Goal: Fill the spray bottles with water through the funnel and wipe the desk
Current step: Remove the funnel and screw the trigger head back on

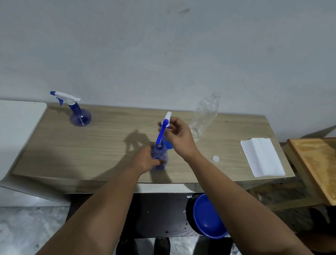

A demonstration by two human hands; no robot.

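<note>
A: Blue and white at far left: what is that on the wood-grain desk (105, 136)?

B: A complete spray bottle (77, 111), trigger head screwed on, standing upright near the back edge beside a white tabletop (11, 132). It sits well apart from my hands.

A: And at centre?

B: My left hand (145, 161) grips the body of a second blue spray bottle (160, 156), which stands upright on the desk near its front edge; the fingers curl round it. My right hand (177, 136) pinches the white trigger head (166, 121) above that bottle. Its blue dip tube (160, 133) slants down, with the lower end at the bottle's open neck.

A: Where is the funnel?

B: A blue funnel (167, 143) shows just behind the bottle, mostly hidden by my right hand. I cannot tell how it rests.

A: Further right?

B: A clear plastic bottle (204, 117), uncapped, stands behind my right wrist. A small white cap (215, 158) lies on the desk beside my right forearm. A folded white cloth (262, 156) lies near the right end. Below the desk's front edge sits a blue basin (207, 217), and at far right a wooden board (321, 165).
</note>
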